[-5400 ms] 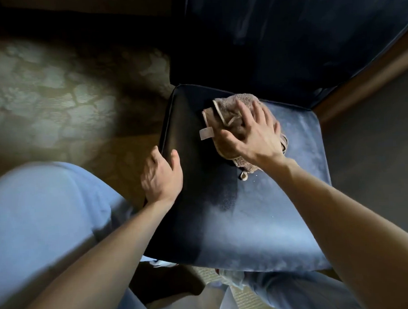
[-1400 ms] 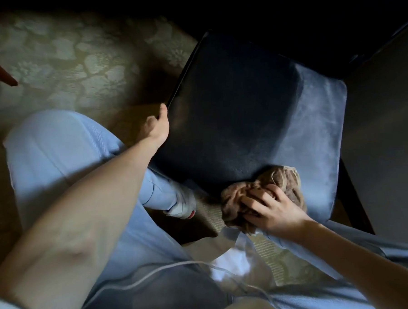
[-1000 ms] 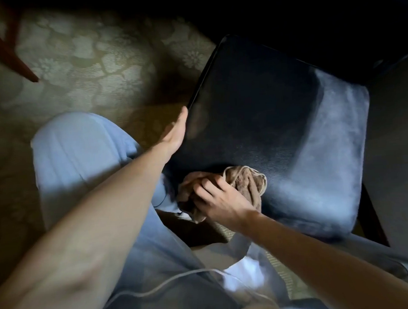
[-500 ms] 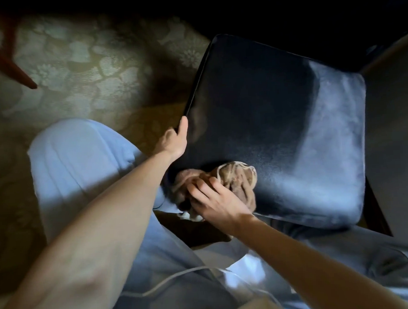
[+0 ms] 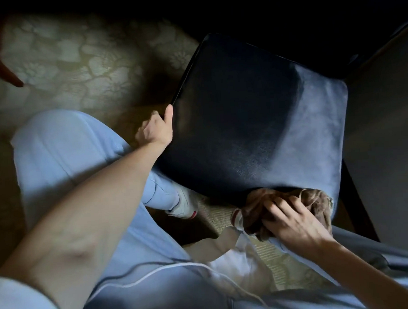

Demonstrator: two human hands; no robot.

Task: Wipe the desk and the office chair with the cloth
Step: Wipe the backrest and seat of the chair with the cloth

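A dark blue padded chair seat (image 5: 255, 118) fills the middle of the view, shadowed on its left half and lit on its right. A crumpled brown cloth (image 5: 316, 201) lies against the seat's near edge, toward the right corner. My right hand (image 5: 293, 217) presses on the cloth with its fingers curled over it. My left hand (image 5: 157, 130) grips the seat's left edge, thumb up along the rim and fingers hidden below. The chair back is lost in darkness at the top.
My light blue trouser legs (image 5: 63, 157) and a white sock (image 5: 186, 202) sit in front of the seat. A patterned carpet (image 5: 80, 61) spreads to the left. A reddish wooden furniture leg (image 5: 2, 68) stands at the far left. A grey wall or panel (image 5: 386, 133) rises on the right.
My right hand has slid the cloth along the seat's near edge from the left corner toward the right corner. My left hand stays on the left edge.
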